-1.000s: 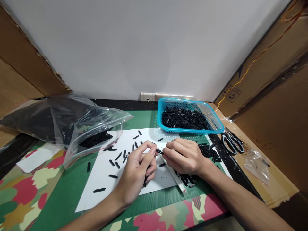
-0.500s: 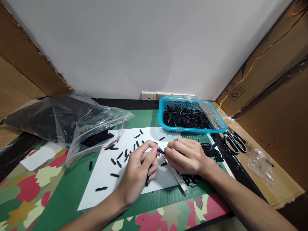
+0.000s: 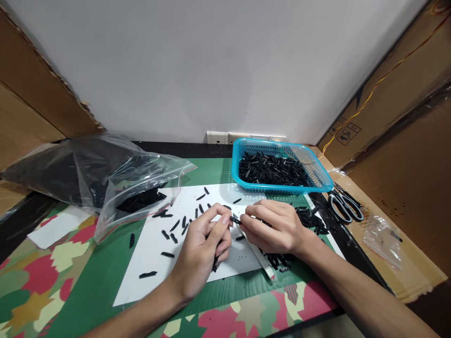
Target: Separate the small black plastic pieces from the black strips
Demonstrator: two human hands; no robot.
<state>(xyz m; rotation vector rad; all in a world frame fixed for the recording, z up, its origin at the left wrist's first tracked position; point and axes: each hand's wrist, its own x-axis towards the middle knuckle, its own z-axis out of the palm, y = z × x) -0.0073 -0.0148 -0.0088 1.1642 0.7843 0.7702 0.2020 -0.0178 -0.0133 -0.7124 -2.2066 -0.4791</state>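
My left hand (image 3: 204, 249) and my right hand (image 3: 276, 225) meet over the white sheet (image 3: 141, 291), each closed in a pinch. Between their fingertips is a small, slim black strip (image 3: 235, 220), gripped at both ends. Another black piece (image 3: 214, 265) shows below the curled fingers of my left hand; how many are tucked there I cannot tell. Loose black strips (image 3: 148, 274) lie scattered on the sheet to the left. Beside and beneath my right hand is a heap of similar strips (image 3: 312, 219), partly hidden. A flat white stick (image 3: 266, 267) lies under that hand.
A blue perforated basket (image 3: 282, 189) full of black strips stands at the back right. On the left lies a clear zip bag (image 3: 105, 188) with more. Scissors (image 3: 343, 206) and a small clear bag (image 3: 380, 241) rest on cardboard at right. Cardboard walls flank both sides.
The view has shifted very slightly. Both hands keep their pinch on the black strip, with hardly any movement of the fingers.
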